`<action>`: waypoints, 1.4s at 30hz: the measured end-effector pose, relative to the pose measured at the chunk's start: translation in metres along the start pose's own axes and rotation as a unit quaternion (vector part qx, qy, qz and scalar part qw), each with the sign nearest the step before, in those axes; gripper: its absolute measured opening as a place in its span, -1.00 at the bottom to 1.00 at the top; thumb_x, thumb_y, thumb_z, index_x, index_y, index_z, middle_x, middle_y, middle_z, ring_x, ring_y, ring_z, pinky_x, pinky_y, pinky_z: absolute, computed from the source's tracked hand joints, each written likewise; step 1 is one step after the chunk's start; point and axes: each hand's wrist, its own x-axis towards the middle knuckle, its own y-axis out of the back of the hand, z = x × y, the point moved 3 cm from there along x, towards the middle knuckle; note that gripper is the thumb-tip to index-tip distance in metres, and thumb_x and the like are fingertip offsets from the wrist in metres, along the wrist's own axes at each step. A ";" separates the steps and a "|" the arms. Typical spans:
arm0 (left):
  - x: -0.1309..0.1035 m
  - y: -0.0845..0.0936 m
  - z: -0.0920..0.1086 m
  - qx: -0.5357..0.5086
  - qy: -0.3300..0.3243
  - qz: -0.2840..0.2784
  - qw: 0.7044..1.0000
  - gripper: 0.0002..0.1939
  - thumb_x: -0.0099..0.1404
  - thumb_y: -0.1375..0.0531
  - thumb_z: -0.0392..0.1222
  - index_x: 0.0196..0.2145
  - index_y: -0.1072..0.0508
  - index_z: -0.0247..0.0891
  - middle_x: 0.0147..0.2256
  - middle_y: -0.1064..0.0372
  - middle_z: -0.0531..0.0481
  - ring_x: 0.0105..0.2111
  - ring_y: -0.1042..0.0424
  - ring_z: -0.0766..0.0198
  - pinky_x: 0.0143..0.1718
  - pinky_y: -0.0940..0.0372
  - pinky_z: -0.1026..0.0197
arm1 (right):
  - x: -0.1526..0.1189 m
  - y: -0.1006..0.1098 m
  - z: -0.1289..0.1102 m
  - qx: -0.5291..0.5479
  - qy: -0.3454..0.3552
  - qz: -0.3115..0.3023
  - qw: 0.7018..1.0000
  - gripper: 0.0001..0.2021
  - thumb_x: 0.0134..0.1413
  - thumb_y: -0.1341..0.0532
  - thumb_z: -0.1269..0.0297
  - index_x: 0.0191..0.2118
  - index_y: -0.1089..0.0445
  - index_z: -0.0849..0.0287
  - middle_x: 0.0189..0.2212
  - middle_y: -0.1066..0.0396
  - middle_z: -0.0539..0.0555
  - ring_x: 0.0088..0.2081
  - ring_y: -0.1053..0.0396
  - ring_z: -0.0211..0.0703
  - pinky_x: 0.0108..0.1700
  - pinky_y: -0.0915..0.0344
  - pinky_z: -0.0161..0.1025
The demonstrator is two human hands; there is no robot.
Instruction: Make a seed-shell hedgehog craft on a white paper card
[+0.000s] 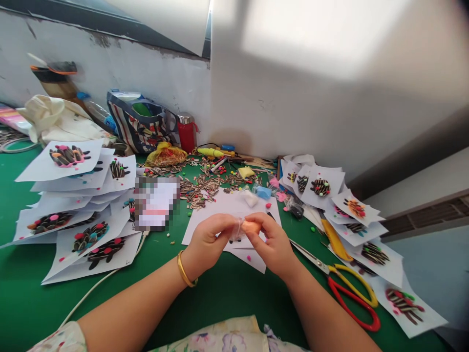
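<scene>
My left hand (208, 240), with a gold bangle at its wrist, pinches a clear plastic wrapper (239, 229). Fingers of my right hand (273, 244) close on a soft orange lump of modelling clay (252, 226), which touches the wrapper. Both hands meet above white paper sheets (205, 220), where part of a dark shape shows below the fingers. Just beyond lie a white clay lump (249, 197), a blue clay lump (263, 192) and a yellow clay lump (245, 172). A tiny pink ball (248, 257) sits on the lower sheet.
Scissors (330, 270) and a yellow cutter (335, 239) lie at the right. Sheets with seed-and-clay figures pile up at left (73, 205) and right (361, 227). Sunflower seeds (201, 183) scatter behind. A phone (157, 203) trails a white cable. A red flask (186, 133) stands by the wall.
</scene>
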 end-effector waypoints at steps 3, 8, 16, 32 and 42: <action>0.001 -0.002 0.004 0.002 -0.009 0.001 1.000 -0.78 0.36 -0.11 -0.33 -0.11 -0.49 -0.16 -0.21 -0.53 -0.06 -0.17 -0.49 0.26 -0.10 -0.39 0.14 | 0.002 -0.001 -0.001 0.011 -0.008 0.007 1.000 -0.83 0.21 -0.19 0.21 -0.11 -0.36 0.09 -0.19 -0.43 0.07 -0.17 -0.39 -0.13 -0.09 -0.37 -0.18; 0.002 -0.003 0.005 0.028 0.007 0.003 1.000 -0.84 0.36 -0.14 -0.24 -0.15 -0.50 -0.17 -0.24 -0.53 -0.04 -0.23 -0.50 0.27 -0.17 -0.41 0.19 | 0.003 0.001 -0.002 0.005 -0.027 0.000 1.000 -0.84 0.21 -0.19 0.18 -0.18 -0.40 0.12 -0.25 -0.46 0.07 -0.22 -0.41 -0.13 -0.16 -0.38 -0.19; 0.001 -0.005 0.008 0.099 -0.011 -0.049 0.994 -0.84 0.34 -0.17 -0.18 -0.14 -0.50 -0.16 -0.27 -0.55 -0.01 -0.29 -0.50 0.29 -0.21 -0.37 0.22 | -0.002 -0.006 0.005 0.032 -0.037 -0.039 0.998 -0.76 0.30 -0.09 0.12 -0.10 -0.40 0.12 -0.26 -0.49 0.09 -0.21 -0.45 -0.11 -0.17 -0.42 -0.16; 0.001 -0.005 0.005 0.080 0.066 -0.018 0.994 -0.93 0.30 -0.21 -0.20 -0.25 -0.47 -0.18 -0.37 -0.46 0.04 -0.35 -0.42 0.31 -0.25 -0.35 0.23 | 0.000 -0.009 -0.003 -0.239 0.114 -0.045 0.963 -0.64 0.25 -0.11 0.27 0.14 -0.27 0.13 -0.03 -0.42 0.21 -0.04 -0.39 0.05 -0.03 -0.37 0.01; 0.000 -0.008 0.004 0.114 0.030 -0.031 0.993 -0.92 0.33 -0.18 -0.22 -0.21 -0.46 -0.18 -0.33 -0.48 0.03 -0.31 -0.44 0.30 -0.22 -0.34 0.22 | 0.004 -0.006 -0.009 -0.238 0.126 -0.066 0.961 -0.78 0.26 -0.05 0.38 -0.09 -0.40 0.14 -0.24 -0.46 0.15 -0.22 -0.39 -0.03 -0.18 -0.33 -0.10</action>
